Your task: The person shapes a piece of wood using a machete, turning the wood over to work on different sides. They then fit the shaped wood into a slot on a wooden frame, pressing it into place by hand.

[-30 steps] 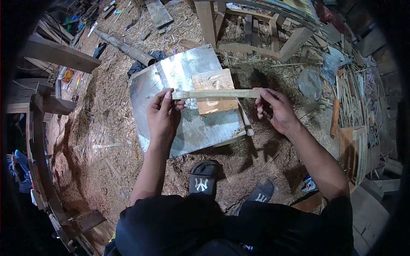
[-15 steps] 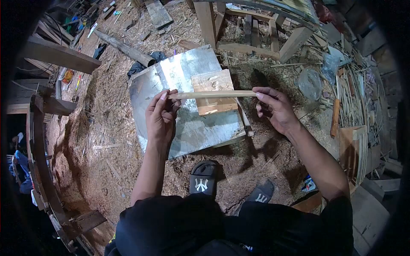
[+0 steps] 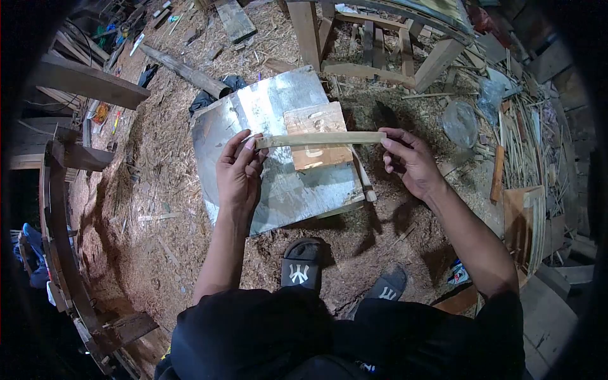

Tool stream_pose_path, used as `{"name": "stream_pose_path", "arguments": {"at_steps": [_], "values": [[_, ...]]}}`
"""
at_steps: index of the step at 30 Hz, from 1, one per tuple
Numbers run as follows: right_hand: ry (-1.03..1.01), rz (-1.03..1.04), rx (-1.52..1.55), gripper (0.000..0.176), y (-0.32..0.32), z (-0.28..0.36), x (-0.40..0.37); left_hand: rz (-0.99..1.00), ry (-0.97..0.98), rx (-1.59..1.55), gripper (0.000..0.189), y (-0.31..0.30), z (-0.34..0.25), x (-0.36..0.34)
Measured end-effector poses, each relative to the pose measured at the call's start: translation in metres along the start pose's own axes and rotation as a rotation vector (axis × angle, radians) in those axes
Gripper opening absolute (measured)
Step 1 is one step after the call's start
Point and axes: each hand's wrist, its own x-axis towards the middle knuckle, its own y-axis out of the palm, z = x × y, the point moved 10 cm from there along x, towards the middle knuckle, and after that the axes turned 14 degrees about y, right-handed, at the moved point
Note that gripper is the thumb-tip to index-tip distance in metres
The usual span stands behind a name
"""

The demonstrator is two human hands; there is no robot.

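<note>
A thin, pale wooden strip (image 3: 320,139) stretches crosswise between my two hands, slightly bowed. My left hand (image 3: 240,168) pinches its left end between thumb and fingers. At the other end, my right hand (image 3: 408,161) grips the strip's tip with the thumb and fingers. Below the strip lies a square wooden block (image 3: 323,158) with carved grooves, partly covered by the strip in this view. The block rests on a shiny, worn metal-looking board (image 3: 272,206) on the ground.
Sawdust and shavings cover the ground (image 3: 164,209). A round wooden pole (image 3: 183,71) lies beyond the board. Wooden framing (image 3: 373,73) stands at the back right, near a clear plastic bag (image 3: 460,125) and piled thin sticks (image 3: 535,145). A curved wooden piece (image 3: 60,234) stands left.
The strip has turned about its length, so a broader face now shows. My left fingers have shifted a little on its end; my right hand has barely moved.
</note>
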Motion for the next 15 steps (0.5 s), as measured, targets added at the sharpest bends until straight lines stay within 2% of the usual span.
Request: {"name": "stream_pose_path", "arguments": {"at_steps": [6, 12, 15], "values": [[0.007, -0.016, 0.003, 0.022, -0.001, 0.001, -0.002, 0.039, 0.012, -0.032, 0.028, -0.002, 0.002, 0.003], [0.007, -0.019, 0.023, 0.024, -0.001, 0.002, -0.003, -0.016, 0.01, 0.042, 0.037, 0.003, -0.003, -0.002], [0.004, -0.028, -0.008, 0.024, -0.004, 0.002, 0.0, 0.046, 0.008, 0.018, 0.04, 0.012, -0.004, -0.002]]}}
